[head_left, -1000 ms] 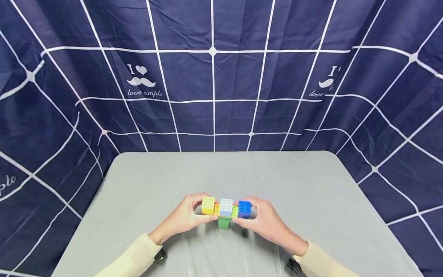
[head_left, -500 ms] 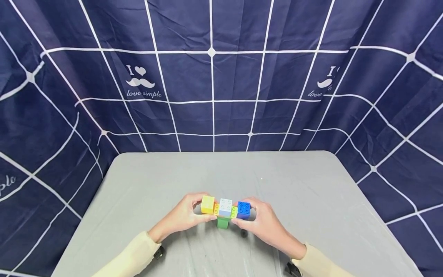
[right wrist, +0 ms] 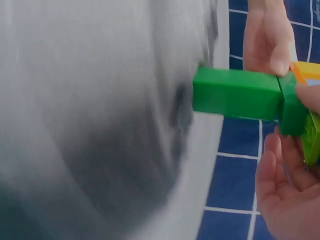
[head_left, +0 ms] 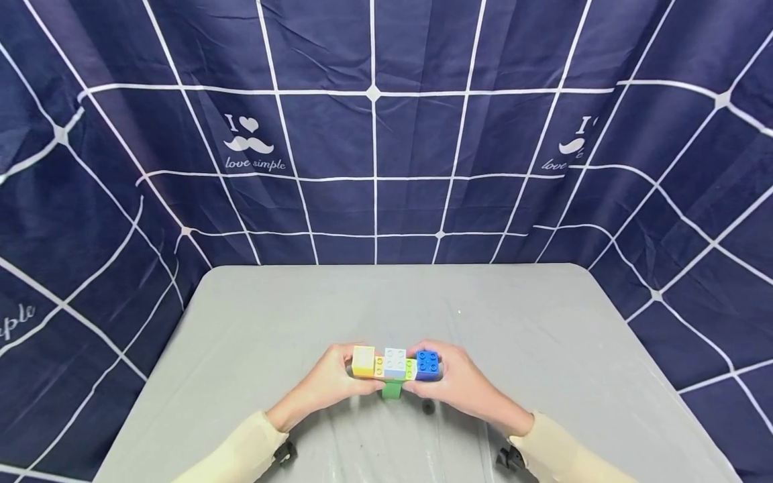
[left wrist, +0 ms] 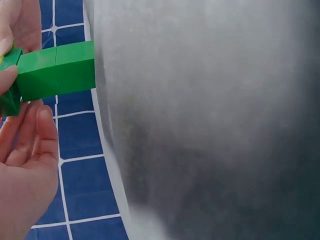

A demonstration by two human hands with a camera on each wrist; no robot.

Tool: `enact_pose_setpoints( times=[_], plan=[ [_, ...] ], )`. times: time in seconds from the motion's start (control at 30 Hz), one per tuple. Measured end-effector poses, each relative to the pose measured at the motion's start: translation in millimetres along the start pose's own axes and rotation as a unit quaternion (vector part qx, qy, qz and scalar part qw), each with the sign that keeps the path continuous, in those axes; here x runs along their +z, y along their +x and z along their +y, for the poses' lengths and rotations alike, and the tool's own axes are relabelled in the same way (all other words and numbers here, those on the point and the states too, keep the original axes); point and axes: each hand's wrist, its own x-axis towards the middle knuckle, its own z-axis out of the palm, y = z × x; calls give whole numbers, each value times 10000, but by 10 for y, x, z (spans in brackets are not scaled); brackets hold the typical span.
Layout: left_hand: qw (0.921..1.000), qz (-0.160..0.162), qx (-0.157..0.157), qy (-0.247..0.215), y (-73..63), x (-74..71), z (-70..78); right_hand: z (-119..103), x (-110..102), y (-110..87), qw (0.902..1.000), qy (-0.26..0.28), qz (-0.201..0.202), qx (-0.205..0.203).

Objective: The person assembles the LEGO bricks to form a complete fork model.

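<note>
Both hands hold one toy brick build between them, near the middle of the table. My left hand (head_left: 335, 380) grips its left end, thumb in front and fingers behind, beside the yellow brick (head_left: 364, 361). On the other end my right hand (head_left: 461, 384) pinches around the dark blue brick (head_left: 427, 362). A pale blue brick (head_left: 395, 362) sits on top in the centre, between an orange brick (head_left: 379, 366) and a lime brick (head_left: 411, 369). Below, a green brick column (right wrist: 235, 94) stands upright on the table; the left wrist view also shows this green column (left wrist: 57, 70) under the crosspiece.
The grey table (head_left: 290, 302) extends around the hands. A small dark round spot (head_left: 428, 406) lies in front of the right hand. Navy curtains (head_left: 326, 134) with white grid lines rise at the back and sides.
The left thumb has slid a little right and down along the build, and the yellow brick sits straighter. The right hand has hardly moved.
</note>
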Motion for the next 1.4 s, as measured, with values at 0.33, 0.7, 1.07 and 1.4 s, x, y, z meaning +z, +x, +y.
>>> enact_pose_setpoints(
  times=[0.33, 0.7, 1.07, 1.4],
  plan=[
    [9998, -19, -169, -85, 24, 16, 32, 20, 99, 3, 9980, 405, 165, 463],
    [9998, -64, -193, -17, 26, 47, 31, -28, 70, 21, 9971, 151, 87, 743],
    [9992, -303, -241, 52, 22, -21, 38, 16, 107, 13, 9977, 2, 193, 649],
    [9989, -410, -169, 129, 37, -8, 8, -24, 50, 8, 9964, 279, -27, 805]
  ],
)
